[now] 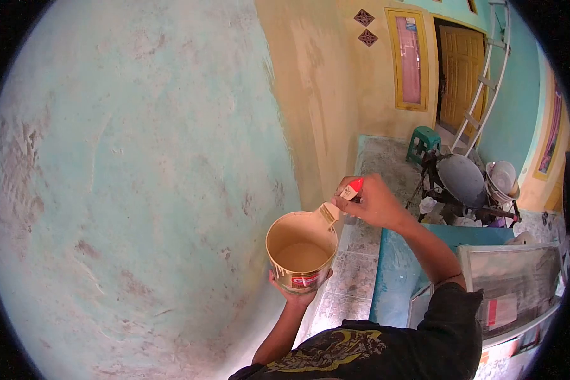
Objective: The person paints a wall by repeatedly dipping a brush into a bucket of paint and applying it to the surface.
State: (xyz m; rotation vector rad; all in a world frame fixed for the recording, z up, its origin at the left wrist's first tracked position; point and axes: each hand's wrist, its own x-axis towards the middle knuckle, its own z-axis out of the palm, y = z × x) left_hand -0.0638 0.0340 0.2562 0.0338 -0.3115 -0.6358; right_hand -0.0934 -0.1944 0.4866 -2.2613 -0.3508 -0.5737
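My left hand is wrapped round the underside of a paint can, holding it upright in front of me. Beige paint lies inside, and drips run down the can's outer wall beside a red label. Pinched in my right hand is a paintbrush with a red-tipped handle. Its bristles, coated in beige, are at the can's right rim. Left of the can rises a wall in worn turquoise, and beyond it a stretch is coated beige.
A blue panel and a framed glass cabinet stand close on my right. Farther back are a green stool, a large grey basin, stacked buckets and a ladder leaning near a yellow door.
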